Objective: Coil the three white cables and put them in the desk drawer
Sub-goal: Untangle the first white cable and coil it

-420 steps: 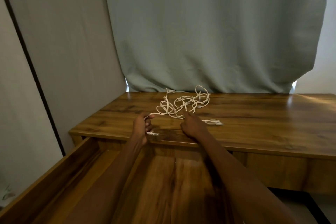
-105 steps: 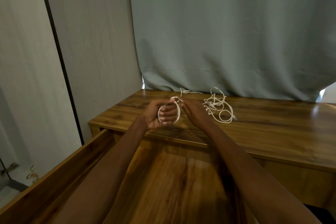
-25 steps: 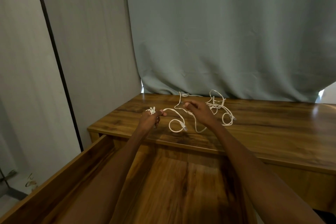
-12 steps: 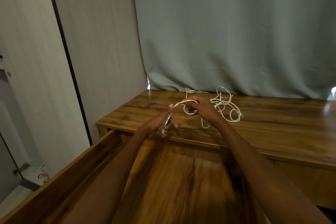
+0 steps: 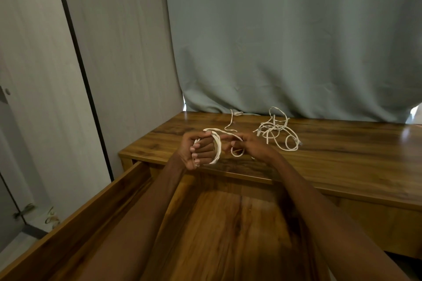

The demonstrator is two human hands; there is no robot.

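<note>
Writing shows nowhere. Left hand (image 5: 198, 152) curls its fingers (image 5: 204, 149) round a coiled white cable (image 5: 217, 147); right hand (image 5: 250, 146) pinches its loose end. Two tangled cables (image 5: 277, 131) lie on the counter (image 5: 342, 157), behind the open drawer (image 5: 75, 223).

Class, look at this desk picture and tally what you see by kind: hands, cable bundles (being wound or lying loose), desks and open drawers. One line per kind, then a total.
Hands: 2, left hand and right hand
Cable bundles: 2, coil around the left hand, loose tangle on the desk
Desks: 1
Open drawers: 1
Total: 6
</note>
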